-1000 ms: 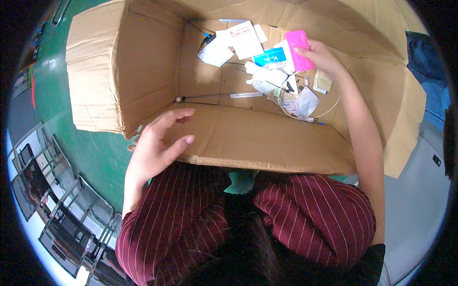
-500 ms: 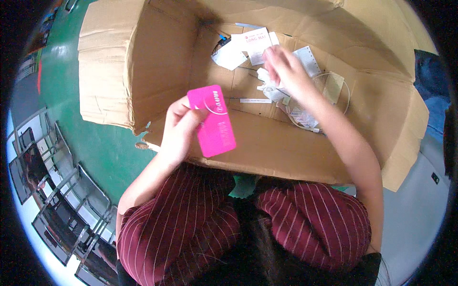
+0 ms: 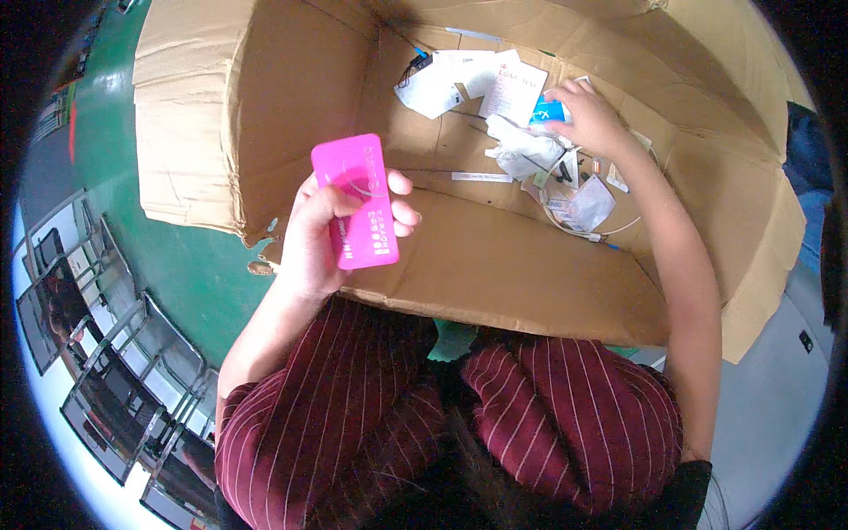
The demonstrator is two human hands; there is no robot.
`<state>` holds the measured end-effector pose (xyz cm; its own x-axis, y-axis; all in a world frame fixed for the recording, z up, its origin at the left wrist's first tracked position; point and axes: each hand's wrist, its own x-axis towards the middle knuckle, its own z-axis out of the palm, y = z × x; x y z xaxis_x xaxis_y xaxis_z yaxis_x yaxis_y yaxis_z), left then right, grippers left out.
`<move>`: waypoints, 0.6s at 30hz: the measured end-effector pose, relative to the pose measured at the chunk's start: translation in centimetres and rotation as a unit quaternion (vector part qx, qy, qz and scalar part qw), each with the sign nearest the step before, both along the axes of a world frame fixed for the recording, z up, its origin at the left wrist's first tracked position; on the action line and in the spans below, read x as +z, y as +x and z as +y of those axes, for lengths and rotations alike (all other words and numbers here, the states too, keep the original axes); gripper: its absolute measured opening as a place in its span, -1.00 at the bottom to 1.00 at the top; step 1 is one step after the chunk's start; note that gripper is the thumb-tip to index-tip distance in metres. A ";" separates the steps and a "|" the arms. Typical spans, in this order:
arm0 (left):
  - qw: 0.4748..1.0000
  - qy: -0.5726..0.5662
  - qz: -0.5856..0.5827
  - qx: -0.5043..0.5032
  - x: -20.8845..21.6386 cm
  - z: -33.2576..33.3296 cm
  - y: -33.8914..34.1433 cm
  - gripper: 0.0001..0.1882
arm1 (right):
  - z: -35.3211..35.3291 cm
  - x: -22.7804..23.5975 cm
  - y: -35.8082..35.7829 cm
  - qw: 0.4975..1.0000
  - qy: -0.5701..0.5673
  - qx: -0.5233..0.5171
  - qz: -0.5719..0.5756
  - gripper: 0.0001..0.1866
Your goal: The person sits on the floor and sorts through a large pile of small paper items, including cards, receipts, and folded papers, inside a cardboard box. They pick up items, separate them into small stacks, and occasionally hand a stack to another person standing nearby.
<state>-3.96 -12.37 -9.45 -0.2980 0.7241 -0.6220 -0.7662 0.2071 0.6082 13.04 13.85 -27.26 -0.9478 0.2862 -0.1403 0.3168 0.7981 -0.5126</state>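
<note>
My left hand pinches a bright pink card with rounded corners and pale printing, thumb across its face and fingertips showing past its right edge. The card is held above the near left part of a large open cardboard box. Inside the box, toward the back right, my right hand has its thumb and fingers around a blue and white card. A white printed paper card lies just left of that hand. Crumpled white plastic or tissue sits below it.
White papers and a small black item with a blue end lie at the box's back left. A white cable loops around a clear plastic packet. Metal-framed chairs stand on the green floor at left.
My left hand has moved left and up, and the pink card is turned differently. My right hand has moved right from the white papers and now grips the blue card.
</note>
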 end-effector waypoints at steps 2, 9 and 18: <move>0.996 0.047 0.006 -0.081 0.1 0.3 -0.3 -0.66 | -0.7 1.1 1.9 0.998 0.062 0.019 0.010 -0.73; 0.999 -0.040 -0.031 -0.006 -0.6 1.7 -0.1 -0.69 | -4.4 5.4 4.0 0.966 -0.144 0.142 -0.161 -0.77; 0.988 -0.074 -0.003 -0.137 0.3 1.8 0.9 -0.71 | -3.1 1.0 2.2 0.995 -0.022 -0.064 0.069 -0.80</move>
